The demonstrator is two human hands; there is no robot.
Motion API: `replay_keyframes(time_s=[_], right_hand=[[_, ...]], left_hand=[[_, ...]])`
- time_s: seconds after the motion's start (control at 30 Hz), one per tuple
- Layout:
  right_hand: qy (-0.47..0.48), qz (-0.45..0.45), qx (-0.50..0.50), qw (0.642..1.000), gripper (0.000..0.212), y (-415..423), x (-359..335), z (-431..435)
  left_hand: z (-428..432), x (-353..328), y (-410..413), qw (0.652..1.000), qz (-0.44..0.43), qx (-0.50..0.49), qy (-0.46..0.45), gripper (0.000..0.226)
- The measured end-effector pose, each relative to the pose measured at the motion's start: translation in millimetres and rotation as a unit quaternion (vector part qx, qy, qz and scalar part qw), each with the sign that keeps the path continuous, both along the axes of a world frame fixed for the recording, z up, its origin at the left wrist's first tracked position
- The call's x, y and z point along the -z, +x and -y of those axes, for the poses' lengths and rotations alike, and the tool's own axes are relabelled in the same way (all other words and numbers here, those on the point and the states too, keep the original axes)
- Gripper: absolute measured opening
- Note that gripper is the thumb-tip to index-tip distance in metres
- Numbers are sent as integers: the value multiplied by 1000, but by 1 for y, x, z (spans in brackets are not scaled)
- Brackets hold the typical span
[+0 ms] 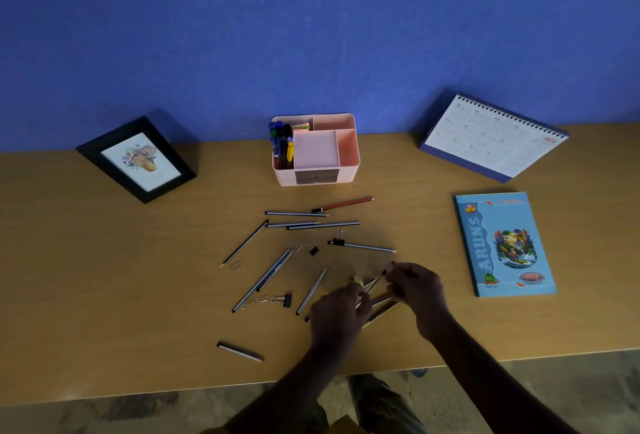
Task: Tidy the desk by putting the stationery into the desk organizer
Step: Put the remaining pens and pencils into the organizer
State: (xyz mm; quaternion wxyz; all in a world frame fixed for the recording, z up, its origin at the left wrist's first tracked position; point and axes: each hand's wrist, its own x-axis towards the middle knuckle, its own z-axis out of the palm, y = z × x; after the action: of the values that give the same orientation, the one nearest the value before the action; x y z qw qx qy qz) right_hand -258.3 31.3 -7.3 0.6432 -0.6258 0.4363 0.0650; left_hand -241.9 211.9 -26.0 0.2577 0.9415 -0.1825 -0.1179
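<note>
While the right grip (415, 286) pinches a pencil (379, 277), the left grip (337, 314) at its eight o'clock clasps a pencil bundle (381, 302). The organizer (349, 170) stands at twelve o'clock.

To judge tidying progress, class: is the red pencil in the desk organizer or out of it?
Out. The red pencil lies flat on the desk, in front of the desk organizer.

- Wooden bench (104, 295): at the back edge stands the pink organizer (284, 177), picture frame (136, 159) off left, calendar (491, 137) off right.
- Blue notebook (504, 244) lies flat on the right.
- Mid-bench, grey pencils (296, 214) lie scattered, with one red pencil (343, 205), binder clips (286, 300) and a paper clip (236, 264).
</note>
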Motion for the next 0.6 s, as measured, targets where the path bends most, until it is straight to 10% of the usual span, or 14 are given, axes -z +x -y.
replay_keyframes(time_s=[0.23,0.6], right_hand=[[29,77,-38,996,14,50,-49,-5],[-215,262,-154,928,14,182,-110,-35]], left_hand=[[-4,-13,28,992,69,-75,-74,17],[-47,-21,64,974,35,-193,-111,20]])
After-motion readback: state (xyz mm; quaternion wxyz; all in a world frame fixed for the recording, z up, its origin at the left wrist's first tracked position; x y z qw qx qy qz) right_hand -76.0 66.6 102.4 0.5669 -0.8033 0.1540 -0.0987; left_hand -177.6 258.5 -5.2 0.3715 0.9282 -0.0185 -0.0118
